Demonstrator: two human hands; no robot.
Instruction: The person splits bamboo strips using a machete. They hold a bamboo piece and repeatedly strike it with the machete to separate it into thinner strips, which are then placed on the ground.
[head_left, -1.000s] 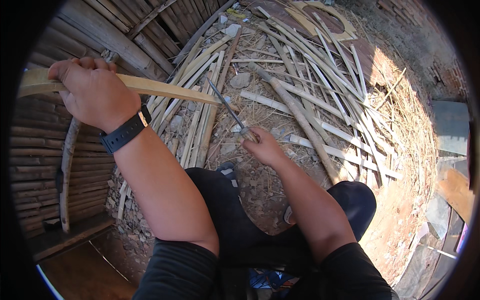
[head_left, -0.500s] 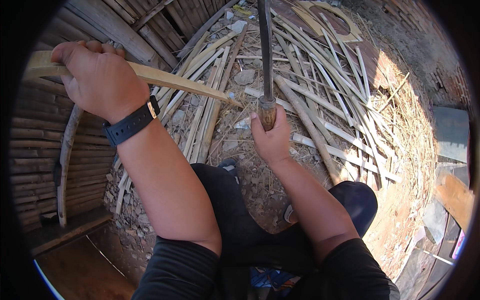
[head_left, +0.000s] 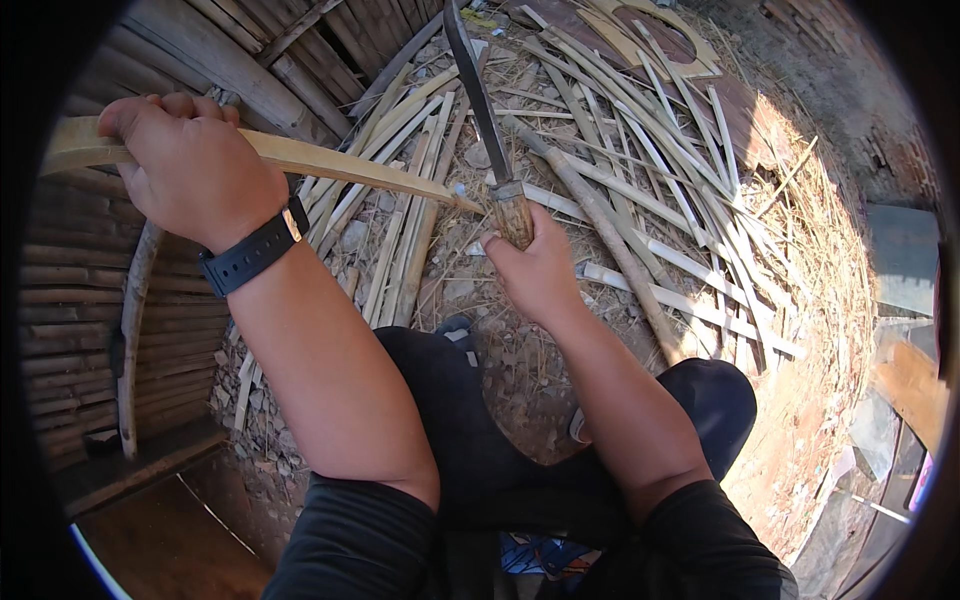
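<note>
My left hand, with a dark watch strap at its wrist, is closed around a long pale bamboo strip. The strip runs from the far left across to the middle, its thin end slanting down toward the ground. My right hand grips the wooden handle of a machete. Its long dark blade points up and leans to the left, crossing the view's top edge. The strip's thin end lies just left of the machete's handle; whether they touch I cannot tell.
Several split bamboo strips lie scattered over straw and rubble. A round pole rests among them. A bamboo wall stands on the left, a brick wall at the far right. Flat sheets lie at the right.
The machete's blade has tilted from nearly upright to leaning left, and my right hand has turned and shifted slightly left with it. My left hand and the bamboo strip have moved only slightly.
</note>
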